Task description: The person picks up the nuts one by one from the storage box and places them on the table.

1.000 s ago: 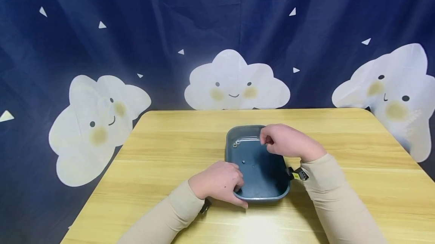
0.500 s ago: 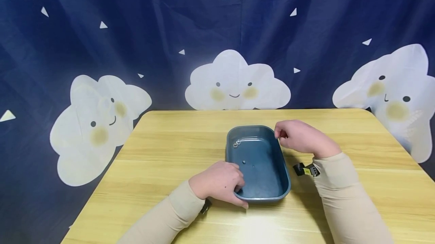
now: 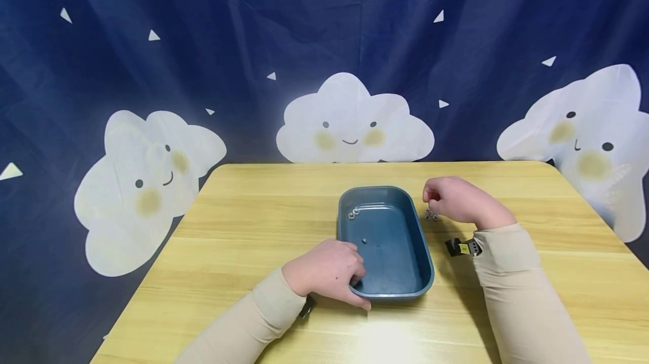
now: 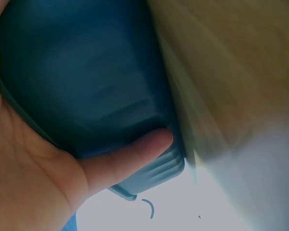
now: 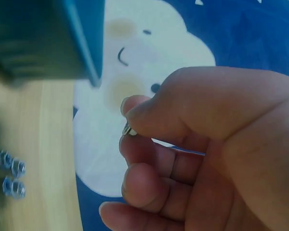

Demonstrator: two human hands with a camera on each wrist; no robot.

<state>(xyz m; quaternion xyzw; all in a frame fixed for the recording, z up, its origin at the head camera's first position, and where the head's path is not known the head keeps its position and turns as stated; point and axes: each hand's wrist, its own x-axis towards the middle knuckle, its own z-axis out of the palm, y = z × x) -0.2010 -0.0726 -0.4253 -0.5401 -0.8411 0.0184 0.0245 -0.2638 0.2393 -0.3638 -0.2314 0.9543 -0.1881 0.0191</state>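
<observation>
A dark blue plastic tray [image 3: 392, 257] stands on the table. My left hand [image 3: 327, 271] grips its near-left corner, fingers over the rim inside and thumb [image 4: 135, 156] along the outer wall. My right hand [image 3: 458, 202] is just past the tray's right side, above the table. Between its thumb and fingertips it pinches a small shiny metal nut [image 5: 129, 130], mostly covered by the fingers. Below that hand several metal nuts [image 3: 431, 216] lie in a small cluster on the wood. Inside the tray, two nuts [image 3: 352, 216] sit near the far-left corner and a smaller metal piece [image 3: 364, 240] lies farther forward.
The light wooden table [image 3: 263, 212] extends around the tray. Behind its far edge hangs a dark blue curtain [image 3: 228, 43] printed with white smiling clouds. The tray's raised right wall [image 3: 423, 240] stands between its inside and the cluster of nuts.
My right hand has moved right, from over the tray across its right rim to above the nuts on the table, which now show. My left hand has stayed on the tray.
</observation>
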